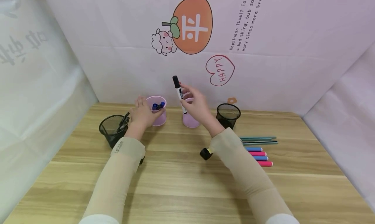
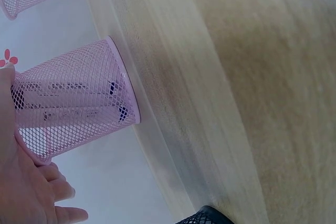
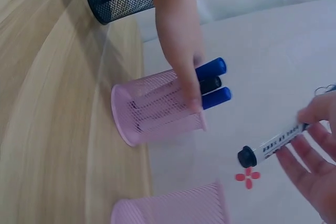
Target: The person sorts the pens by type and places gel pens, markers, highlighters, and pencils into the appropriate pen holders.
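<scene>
My left hand holds the left pink mesh pen holder near its rim, thumb across the near side. Inside that holder stand two blue-capped markers and a black one, tops showing above the rim. My right hand pinches a white whiteboard marker between thumb and fingers, its black cap pointing up. The marker's lower end overlaps the mouth of a second pink mesh pen holder in the head view. Part of this holder is hidden behind my right hand.
A black mesh pen holder with black pens stands at the left, another black mesh holder at the right. Dark green pencils and several blue and pink markers lie beside my right forearm. A white printed cloth hangs behind.
</scene>
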Motion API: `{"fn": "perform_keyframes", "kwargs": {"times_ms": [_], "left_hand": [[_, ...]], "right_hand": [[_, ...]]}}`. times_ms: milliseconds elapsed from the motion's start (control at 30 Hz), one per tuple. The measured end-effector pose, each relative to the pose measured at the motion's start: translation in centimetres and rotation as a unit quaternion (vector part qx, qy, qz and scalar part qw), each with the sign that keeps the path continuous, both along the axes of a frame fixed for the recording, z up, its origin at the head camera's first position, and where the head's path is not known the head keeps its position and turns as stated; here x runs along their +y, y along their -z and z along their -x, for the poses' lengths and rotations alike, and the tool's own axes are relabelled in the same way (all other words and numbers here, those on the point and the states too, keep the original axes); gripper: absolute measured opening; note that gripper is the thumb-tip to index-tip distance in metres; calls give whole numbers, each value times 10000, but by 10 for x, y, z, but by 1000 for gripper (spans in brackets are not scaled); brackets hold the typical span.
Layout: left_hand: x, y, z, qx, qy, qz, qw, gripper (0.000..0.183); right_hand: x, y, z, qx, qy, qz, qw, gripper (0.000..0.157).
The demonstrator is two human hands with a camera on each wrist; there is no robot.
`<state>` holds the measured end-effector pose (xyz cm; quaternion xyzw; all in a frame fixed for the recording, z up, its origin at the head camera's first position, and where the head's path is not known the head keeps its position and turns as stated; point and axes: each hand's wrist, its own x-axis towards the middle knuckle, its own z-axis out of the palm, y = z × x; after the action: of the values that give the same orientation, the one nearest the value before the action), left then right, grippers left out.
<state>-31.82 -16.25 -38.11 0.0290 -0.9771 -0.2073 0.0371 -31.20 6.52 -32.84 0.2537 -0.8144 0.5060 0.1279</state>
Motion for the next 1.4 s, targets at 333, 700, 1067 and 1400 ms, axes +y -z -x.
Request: {"fn": "perform_keyframes", "kwargs": {"times_ms": [333, 700, 1067, 1400], "left_hand": [[3, 1, 1, -11, -23, 171, 9998, 117], [3, 1, 0, 43, -39, 188, 9998, 116], [1, 3, 3, 1, -33, 165, 9999, 116], [1, 3, 2, 10, -49, 132, 9999, 117]], "right_hand": [[-20, 11, 18, -250, 234, 1142, 9929, 47], [-46, 20, 29, -321, 151, 2504, 9675, 33], [-62, 33, 31, -668, 137, 2230, 9724, 28], [-56, 34, 27, -945, 311, 1295, 9866, 35]]}}
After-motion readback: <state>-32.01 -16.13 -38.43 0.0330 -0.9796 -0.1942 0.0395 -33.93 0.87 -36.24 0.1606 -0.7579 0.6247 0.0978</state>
